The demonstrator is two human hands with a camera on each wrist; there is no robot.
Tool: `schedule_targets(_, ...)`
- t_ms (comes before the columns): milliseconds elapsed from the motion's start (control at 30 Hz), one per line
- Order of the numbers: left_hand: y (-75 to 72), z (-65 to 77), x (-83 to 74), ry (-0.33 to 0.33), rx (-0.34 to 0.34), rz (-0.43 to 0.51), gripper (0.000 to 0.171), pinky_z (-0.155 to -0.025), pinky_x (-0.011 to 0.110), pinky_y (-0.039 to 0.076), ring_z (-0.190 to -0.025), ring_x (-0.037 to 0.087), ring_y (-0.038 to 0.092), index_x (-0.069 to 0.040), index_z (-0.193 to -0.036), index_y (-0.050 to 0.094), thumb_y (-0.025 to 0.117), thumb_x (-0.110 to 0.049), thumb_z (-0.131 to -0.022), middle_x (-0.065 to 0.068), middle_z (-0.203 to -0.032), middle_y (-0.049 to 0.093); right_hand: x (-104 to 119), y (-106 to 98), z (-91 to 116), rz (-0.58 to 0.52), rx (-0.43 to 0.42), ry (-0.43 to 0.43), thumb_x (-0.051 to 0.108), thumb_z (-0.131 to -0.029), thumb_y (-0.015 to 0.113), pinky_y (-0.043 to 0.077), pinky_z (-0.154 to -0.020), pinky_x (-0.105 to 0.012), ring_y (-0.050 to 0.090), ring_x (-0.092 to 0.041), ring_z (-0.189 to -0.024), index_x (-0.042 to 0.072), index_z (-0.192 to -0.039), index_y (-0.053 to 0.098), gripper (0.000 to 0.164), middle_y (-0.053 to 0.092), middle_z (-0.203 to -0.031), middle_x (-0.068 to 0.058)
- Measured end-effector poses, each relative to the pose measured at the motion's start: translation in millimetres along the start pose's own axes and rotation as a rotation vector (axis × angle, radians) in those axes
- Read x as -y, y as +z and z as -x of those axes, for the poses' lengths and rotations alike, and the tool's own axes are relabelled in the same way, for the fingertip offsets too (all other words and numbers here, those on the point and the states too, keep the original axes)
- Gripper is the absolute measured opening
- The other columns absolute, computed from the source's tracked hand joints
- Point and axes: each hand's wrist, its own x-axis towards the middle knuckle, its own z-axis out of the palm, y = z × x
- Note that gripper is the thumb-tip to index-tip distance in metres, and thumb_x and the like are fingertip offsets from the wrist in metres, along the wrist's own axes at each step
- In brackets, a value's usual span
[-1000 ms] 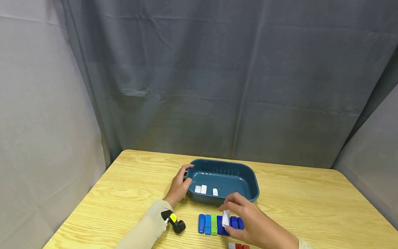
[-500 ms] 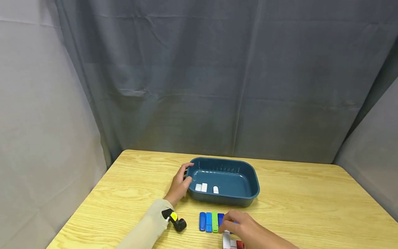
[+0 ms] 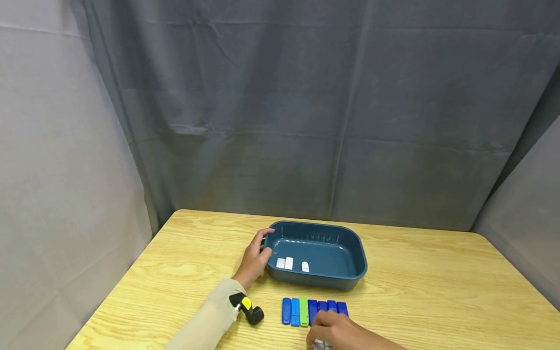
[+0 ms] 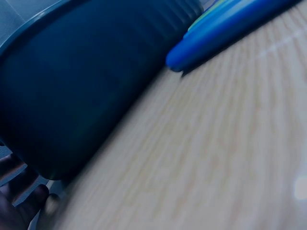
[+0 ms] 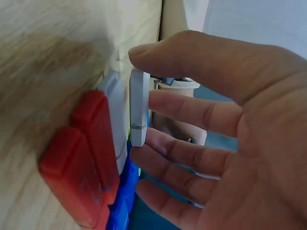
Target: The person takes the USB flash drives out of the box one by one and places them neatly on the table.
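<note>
My left hand (image 3: pixel 252 257) grips the left end of a dark teal plastic basin (image 3: pixel 315 281), its fingers and thumb at the rim. Three white pieces (image 3: pixel 288 263) lie inside the basin near its front left. Close to the table's near side, my right hand (image 3: pixel 334 331) pinches a white USB stick (image 5: pixel 138 108) between thumb and fingers, as the right wrist view shows. Beside that stick on the tabletop lie another white stick (image 5: pixel 116 117) and red sticks (image 5: pixel 99 132). In the head view the right hand hides most of these.
In front of the basin, a side-by-side row holds blue sticks (image 3: pixel 286 311) and one green stick (image 3: pixel 304 312). The light wood table (image 3: pixel 437 287) ends at a grey curtain (image 3: pixel 271 121) behind, with pale curtains at both sides.
My right hand has moved toward the near edge with the white USB stick, from over the blue row to the red and white sticks. My left hand stays at the basin.
</note>
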Motion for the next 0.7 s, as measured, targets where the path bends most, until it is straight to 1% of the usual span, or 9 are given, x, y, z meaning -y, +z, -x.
schedule_targets(67,-0.1,0.1,0.2,0.003,-0.003,0.000,0.054,-0.102,0.053,0.037,-0.125,0.041,0.045,-0.001,-0.139,0.043,0.045,0.000,-0.085,0.021,-0.144,0.041,12,-6,-2,-0.009,0.013,0.019,0.043,-0.092,0.060,0.047,-0.070,-0.015,0.048,0.005,-0.086,0.025,-0.105,0.067,0.023,0.052,-0.098,0.013)
schedule_targets(100,-0.3,0.1,0.3,0.005,-0.005,0.001,0.054,-0.102,0.053,0.037,-0.125,0.042,0.045,-0.001,-0.139,0.043,0.045,0.001,-0.085,0.022,-0.144,0.042,14,-7,-2,-0.013,0.013,0.019,0.043,-0.092,0.059,0.047,-0.070,-0.015,0.048,0.005,-0.085,0.025,-0.104,0.067,0.023,0.052,-0.098,0.014)
schedule_targets(133,-0.4,0.2,0.1,0.004,-0.003,0.000,0.054,-0.102,0.053,0.037,-0.125,0.042,0.045,-0.001,-0.139,0.043,0.045,0.001,-0.085,0.021,-0.144,0.042,23,-13,-4,-0.023,0.018,0.031,0.042,-0.093,0.059,0.047,-0.070,-0.014,0.048,0.005,-0.085,0.023,-0.102,0.068,0.023,0.052,-0.097,0.014)
schedule_targets(167,-0.4,0.5,-0.2,0.001,-0.002,-0.001,0.054,-0.102,0.053,0.037,-0.125,0.041,0.045,-0.001,-0.139,0.043,0.045,0.001,-0.085,0.021,-0.144,0.041,25,-14,-4,-0.015,0.021,0.020,0.040,-0.093,0.059,0.046,-0.069,-0.014,0.048,0.005,-0.084,0.020,-0.102,0.068,0.024,0.052,-0.096,0.012)
schedule_targets(233,-0.4,0.8,-0.7,-0.005,0.002,-0.002,0.054,-0.103,0.054,0.036,-0.126,0.041,0.044,-0.002,-0.139,0.042,0.045,0.000,-0.086,0.021,-0.145,0.040,17,-8,-3,-0.022,0.022,0.020,0.040,-0.094,0.058,0.046,-0.068,-0.015,0.048,0.004,-0.083,0.021,-0.101,0.068,0.023,0.052,-0.096,0.012)
schedule_targets(367,-0.5,1.1,-1.2,-0.010,0.006,-0.004,0.053,-0.104,0.054,0.036,-0.127,0.041,0.044,-0.002,-0.140,0.042,0.045,0.000,-0.086,0.020,-0.146,0.040,11,-3,-1,-0.026,0.024,0.022,0.042,-0.094,0.056,0.046,-0.068,-0.015,0.049,0.003,-0.083,0.022,-0.102,0.068,0.024,0.052,-0.096,0.011)
schedule_targets(433,-0.7,1.2,-1.4,-0.010,0.004,-0.001,0.053,-0.104,0.054,0.036,-0.127,0.041,0.043,-0.002,-0.139,0.042,0.045,0.000,-0.086,0.021,-0.146,0.040,19,-8,-3,-0.042,0.032,0.049,0.044,-0.094,0.055,0.047,-0.070,-0.014,0.048,0.004,-0.085,0.023,-0.101,0.068,0.027,0.052,-0.097,0.013)
schedule_targets(567,-0.3,1.5,-1.1,-0.010,0.001,-0.004,0.053,-0.104,0.054,0.035,-0.128,0.041,0.043,-0.002,-0.139,0.042,0.045,0.000,-0.086,0.021,-0.146,0.039,28,-14,-4,-0.010,0.027,0.032,0.042,-0.094,0.056,0.046,-0.069,-0.013,0.048,0.005,-0.084,0.020,-0.100,0.069,0.026,0.052,-0.096,0.012)
schedule_targets(700,0.4,2.1,-1.0,-0.013,-0.003,-0.010,0.053,-0.105,0.055,0.035,-0.129,0.040,0.042,-0.003,-0.139,0.042,0.045,0.000,-0.086,0.020,-0.147,0.039,35,-18,-6,0.013,0.028,0.036,0.040,-0.094,0.057,0.045,-0.068,-0.012,0.046,0.006,-0.083,0.018,-0.099,0.069,0.026,0.052,-0.095,0.012)
